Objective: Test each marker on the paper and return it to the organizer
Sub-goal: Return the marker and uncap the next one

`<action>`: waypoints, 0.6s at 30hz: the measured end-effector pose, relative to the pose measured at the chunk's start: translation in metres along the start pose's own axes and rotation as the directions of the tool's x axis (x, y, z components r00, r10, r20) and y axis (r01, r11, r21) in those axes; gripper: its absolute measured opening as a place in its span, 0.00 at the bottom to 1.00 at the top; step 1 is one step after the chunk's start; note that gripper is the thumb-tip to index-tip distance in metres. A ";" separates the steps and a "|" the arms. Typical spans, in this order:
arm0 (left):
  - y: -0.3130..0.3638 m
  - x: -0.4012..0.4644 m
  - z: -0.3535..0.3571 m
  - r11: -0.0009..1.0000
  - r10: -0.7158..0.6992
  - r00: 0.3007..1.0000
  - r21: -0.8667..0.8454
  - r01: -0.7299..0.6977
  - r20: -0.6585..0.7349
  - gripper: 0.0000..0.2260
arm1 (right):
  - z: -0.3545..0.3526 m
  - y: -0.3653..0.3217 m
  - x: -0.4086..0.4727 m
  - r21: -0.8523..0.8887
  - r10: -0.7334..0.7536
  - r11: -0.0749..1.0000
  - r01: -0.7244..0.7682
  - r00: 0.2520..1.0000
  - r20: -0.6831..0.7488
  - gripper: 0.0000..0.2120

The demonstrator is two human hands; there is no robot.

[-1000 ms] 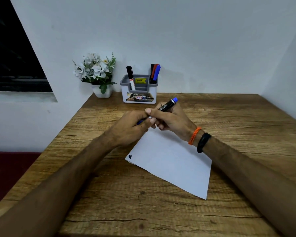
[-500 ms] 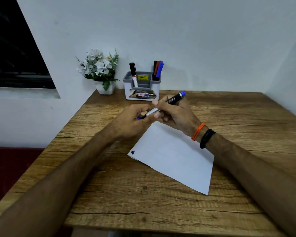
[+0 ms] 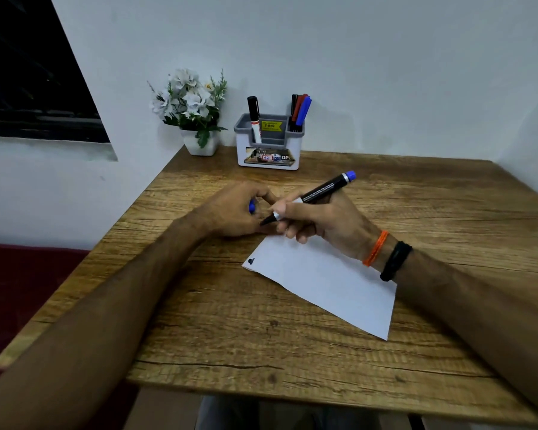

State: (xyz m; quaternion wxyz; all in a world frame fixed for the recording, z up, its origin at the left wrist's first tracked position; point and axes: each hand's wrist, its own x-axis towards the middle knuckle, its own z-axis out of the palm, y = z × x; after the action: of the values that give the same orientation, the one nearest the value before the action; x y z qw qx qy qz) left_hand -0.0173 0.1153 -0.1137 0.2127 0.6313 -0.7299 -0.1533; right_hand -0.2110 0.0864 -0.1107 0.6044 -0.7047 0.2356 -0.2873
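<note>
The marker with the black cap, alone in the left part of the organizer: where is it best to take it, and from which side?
Take the black cap from above: only this upper end stands free, while the organizer hides the lower barrel.

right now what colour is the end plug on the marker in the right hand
Blue, on the marker held by the right hand; clearest in the head view.

both hands (image 3: 230, 212) (image 3: 320, 221) curled, nearly touching

Right hand (image 3: 326, 220) grips uncapped marker (image 3: 319, 192); left hand (image 3: 230, 212) holds cap (image 3: 251, 207).
</note>
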 end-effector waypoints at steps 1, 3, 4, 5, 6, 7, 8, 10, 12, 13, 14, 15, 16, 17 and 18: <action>0.001 0.000 0.000 1.000 -0.001 1.000 0.010 0.001 0.001 0.09 | 0.002 0.002 -0.001 -0.021 0.001 1.000 -0.001 1.000 -0.003 0.03; 0.001 0.001 0.000 1.000 -0.010 1.000 0.016 0.009 0.003 0.12 | 0.007 0.005 -0.003 -0.038 0.022 0.999 -0.023 1.000 -0.020 0.05; 0.000 0.001 0.000 1.000 -0.008 1.000 0.017 0.008 0.008 0.13 | 0.009 0.006 -0.004 -0.043 0.031 0.999 -0.032 0.999 -0.028 0.07; -0.001 0.002 0.000 1.000 -0.008 1.000 0.017 0.008 0.015 0.14 | 0.011 0.006 -0.004 -0.048 0.032 0.998 -0.033 0.999 -0.026 0.07; -0.002 0.002 0.001 1.000 -0.002 1.000 0.015 0.002 0.015 0.14 | 0.013 0.006 -0.004 -0.053 0.027 0.998 -0.028 0.999 -0.017 0.07; -0.003 0.003 0.001 1.000 0.000 1.000 0.018 0.000 0.013 0.14 | 0.015 0.006 -0.004 -0.056 0.021 0.998 -0.021 1.000 -0.005 0.06; -0.005 0.004 0.001 1.000 -0.001 1.000 0.017 0.001 0.009 0.14 | 0.017 0.006 -0.004 -0.063 0.017 0.998 -0.017 1.000 0.006 0.06; -0.007 0.005 0.002 1.000 -0.014 1.000 0.012 0.014 0.007 0.15 | 0.018 0.009 -0.005 -0.092 0.018 0.996 -0.018 1.000 0.004 0.05; -0.007 0.005 0.001 0.999 -0.032 0.999 0.005 0.032 0.010 0.16 | 0.018 0.012 -0.006 -0.133 0.011 0.991 -0.014 1.000 -0.024 0.04; -0.007 0.005 0.001 0.999 -0.037 0.999 -0.001 0.037 0.013 0.16 | 0.019 0.013 -0.007 -0.152 0.000 0.988 -0.006 0.999 -0.041 0.03; -0.007 0.005 0.001 0.999 -0.037 0.999 -0.010 0.037 0.017 0.15 | 0.019 0.014 -0.008 -0.169 -0.011 0.986 0.002 0.998 -0.055 0.03; -0.006 0.005 0.001 0.999 -0.034 0.999 -0.018 0.035 0.023 0.15 | 0.019 0.015 -0.008 -0.184 -0.019 0.983 0.007 0.998 -0.062 0.03; -0.006 0.005 0.001 0.999 -0.031 0.999 -0.023 0.032 0.027 0.14 | 0.019 0.016 -0.009 -0.198 -0.022 0.980 0.009 0.998 -0.064 0.02; -0.006 0.004 0.001 0.999 -0.030 0.999 -0.029 0.031 0.030 0.14 | 0.020 0.016 -0.009 -0.205 -0.022 0.979 0.009 0.998 -0.061 0.02; -0.005 0.004 0.001 0.999 -0.029 0.999 -0.035 0.030 0.030 0.14 | 0.020 0.016 -0.009 -0.208 -0.022 0.978 0.010 0.998 -0.057 0.02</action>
State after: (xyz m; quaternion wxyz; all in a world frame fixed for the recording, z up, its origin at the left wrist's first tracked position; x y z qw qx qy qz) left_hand -0.0135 0.1103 -0.1164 0.2107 0.6356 -0.7208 -0.1787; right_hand -0.2036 0.1040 -0.1300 0.5180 -0.7570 0.2765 -0.2866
